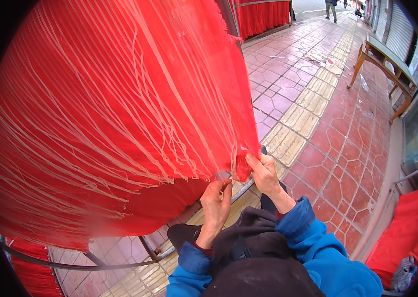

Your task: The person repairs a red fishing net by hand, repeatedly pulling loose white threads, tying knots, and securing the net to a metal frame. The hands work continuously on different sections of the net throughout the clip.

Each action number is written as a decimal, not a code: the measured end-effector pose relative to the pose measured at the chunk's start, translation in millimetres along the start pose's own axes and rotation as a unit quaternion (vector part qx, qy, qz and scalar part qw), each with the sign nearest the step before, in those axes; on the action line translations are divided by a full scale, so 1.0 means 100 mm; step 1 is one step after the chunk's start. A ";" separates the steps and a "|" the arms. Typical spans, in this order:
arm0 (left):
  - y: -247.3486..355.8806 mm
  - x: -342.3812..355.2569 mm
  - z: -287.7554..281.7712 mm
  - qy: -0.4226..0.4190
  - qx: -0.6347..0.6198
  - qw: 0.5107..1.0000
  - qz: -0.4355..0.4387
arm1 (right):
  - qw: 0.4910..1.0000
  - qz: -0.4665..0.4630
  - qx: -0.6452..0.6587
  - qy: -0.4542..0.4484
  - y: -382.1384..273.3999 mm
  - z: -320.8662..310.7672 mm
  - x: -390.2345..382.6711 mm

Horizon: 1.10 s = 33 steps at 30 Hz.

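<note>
A large sheet of red fabric (189, 89) spreads in front of me, crossed by many loose pale threads (142, 106) whose ends curl near its lower edge. My right hand (267, 179) is closed on the red fabric's near right corner, its thumb on top. Just left of it, my left hand (215, 205) pinches thumb against forefinger at a thin pale thread by that edge. The strand between those fingertips is fine and partly hidden. A small bunched fold of red fabric lies between the two hands.
A curved metal frame bar (115, 267) runs below the sheet. More red cloth (407, 230) lies at the lower right, and another red piece (263, 19) hangs at the far back. A wooden table (389, 62) stands on the tiled pavement (330, 168). A person (331, 9) stands far off.
</note>
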<state>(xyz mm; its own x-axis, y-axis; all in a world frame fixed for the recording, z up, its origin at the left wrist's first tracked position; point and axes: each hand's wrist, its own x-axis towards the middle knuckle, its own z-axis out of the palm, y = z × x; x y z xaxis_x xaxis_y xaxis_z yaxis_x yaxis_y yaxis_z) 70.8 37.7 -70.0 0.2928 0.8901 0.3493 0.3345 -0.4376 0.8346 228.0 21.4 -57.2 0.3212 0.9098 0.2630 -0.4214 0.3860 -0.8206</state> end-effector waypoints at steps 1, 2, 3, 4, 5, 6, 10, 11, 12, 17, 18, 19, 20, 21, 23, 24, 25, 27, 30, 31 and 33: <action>0.00 0.00 0.02 -0.002 0.007 1.000 0.004 | 1.000 0.005 -0.010 0.004 0.00 0.00 0.00; 0.00 0.00 0.03 -0.007 0.028 0.999 0.029 | 1.000 0.004 -0.013 0.006 -0.01 0.00 0.00; 0.00 0.00 0.04 -0.020 0.047 0.998 0.029 | 1.000 0.005 -0.015 0.005 -0.02 -0.01 0.00; 0.00 0.01 0.05 -0.017 0.071 0.996 0.059 | 1.000 0.016 -0.012 0.014 -0.02 0.00 0.00; -0.01 0.02 0.06 -0.005 0.097 0.991 0.096 | 1.000 0.009 -0.009 0.012 -0.02 -0.01 0.01; -0.02 0.02 0.06 0.000 0.122 0.985 0.122 | 1.000 0.011 -0.006 0.009 -0.02 -0.02 0.01; -0.07 -0.01 0.07 -0.003 0.179 0.972 0.154 | 1.000 0.017 0.001 0.007 0.03 -0.05 0.03; -0.08 -0.03 0.08 -0.006 0.187 0.971 0.150 | 1.000 0.010 -0.021 0.006 0.04 -0.05 0.03; -0.11 -0.03 0.08 -0.002 0.171 0.974 0.145 | 0.999 0.004 -0.035 0.004 0.05 -0.06 0.03; -0.24 -0.10 0.08 -0.038 0.049 0.998 0.010 | 1.000 0.016 -0.003 0.004 0.06 -0.05 0.00; -0.27 -0.11 0.06 -0.051 0.034 0.998 0.003 | 1.000 0.013 0.001 0.003 0.05 -0.05 0.00; -0.28 -0.14 0.07 -0.055 0.021 0.998 -0.005 | 1.000 0.012 0.013 -0.002 0.05 -0.04 -0.01; -0.29 -0.16 0.08 -0.058 0.008 0.998 -0.011 | 1.000 0.011 0.025 -0.002 0.04 -0.03 -0.01; -0.31 -0.17 0.08 -0.061 -0.014 0.998 -0.017 | 1.000 0.010 0.018 0.002 0.03 -0.02 -0.02; -0.33 -0.19 0.11 -0.058 -0.020 0.998 -0.009 | 1.000 0.012 0.028 -0.002 0.02 -0.01 -0.02; -0.35 -0.21 0.13 -0.061 -0.039 0.997 -0.019 | 1.000 0.009 0.011 0.002 0.02 -0.01 -0.02; -0.37 -0.23 0.13 -0.062 -0.029 0.998 -0.005 | 1.000 0.008 0.003 0.004 0.01 -0.01 -0.02; -0.42 -0.27 0.14 -0.072 -0.047 0.996 -0.013 | 1.000 0.013 0.006 0.000 0.01 -0.01 -0.02; -0.48 -0.31 0.09 -0.122 0.068 0.990 -0.027 | 1.000 0.020 0.004 -0.008 0.00 -0.04 -0.02; -0.47 -0.32 0.02 -0.142 0.146 0.979 0.000 | 1.000 0.017 -0.019 -0.005 -0.01 -0.05 -0.01; -0.37 -0.28 -0.12 -0.207 0.294 0.933 0.007 | 0.999 0.013 -0.034 -0.004 -0.01 -0.06 0.00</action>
<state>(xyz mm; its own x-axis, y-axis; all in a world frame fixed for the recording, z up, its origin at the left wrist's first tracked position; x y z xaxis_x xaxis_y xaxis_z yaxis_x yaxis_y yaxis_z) 39.3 30.1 -105.3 0.5818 0.8109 0.0626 0.7252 -0.5521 0.4114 233.8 19.8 -59.7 0.3044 0.9205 0.2449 -0.3705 0.3513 -0.8599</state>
